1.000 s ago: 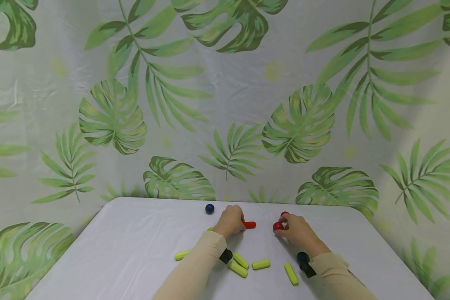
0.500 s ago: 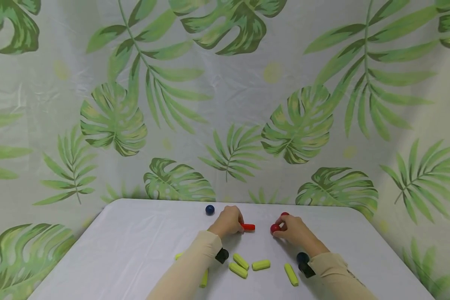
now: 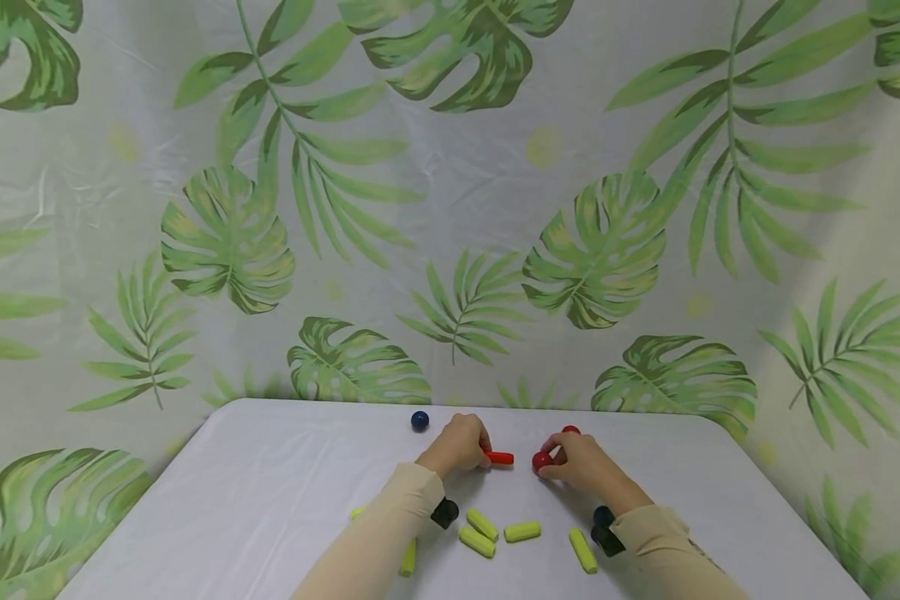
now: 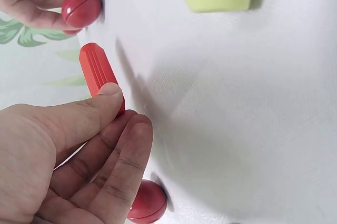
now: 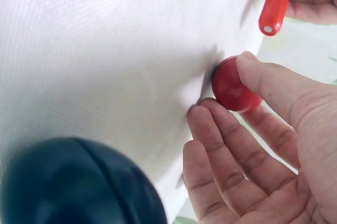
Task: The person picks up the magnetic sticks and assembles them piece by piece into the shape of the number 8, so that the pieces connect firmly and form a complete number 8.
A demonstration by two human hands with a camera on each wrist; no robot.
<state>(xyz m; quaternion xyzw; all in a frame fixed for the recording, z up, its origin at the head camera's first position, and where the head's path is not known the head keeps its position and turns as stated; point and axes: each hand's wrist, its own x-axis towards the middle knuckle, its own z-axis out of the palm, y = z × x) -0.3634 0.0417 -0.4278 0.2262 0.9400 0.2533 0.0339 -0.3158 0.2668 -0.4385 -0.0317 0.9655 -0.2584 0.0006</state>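
My left hand [image 3: 459,444] pinches a red ribbed rod [image 3: 501,458] between thumb and fingers, its free end pointing right. A red ball [image 4: 148,203] lies by that hand's lower fingers in the left wrist view. My right hand [image 3: 588,467] holds a red ball [image 3: 542,462] between thumb and fingertips. A small gap parts this ball from the rod's free end. The right wrist view shows a pale round spot on the rod's end. Behind the right hand, another red ball [image 3: 571,429] shows only partly.
A dark blue ball [image 3: 420,421] sits near the table's back edge. Another dark ball [image 3: 603,514] is close by my right wrist. Several yellow-green rods, among them one at the right [image 3: 582,551], lie on the white table [image 3: 217,500]. A leaf-print sheet [image 3: 465,208] hangs behind.
My right hand has brought its red ball leftward, narrowing the gap to the rod. My left forearm has shifted left, uncovering one yellow-green rod. Both grips stay the same.
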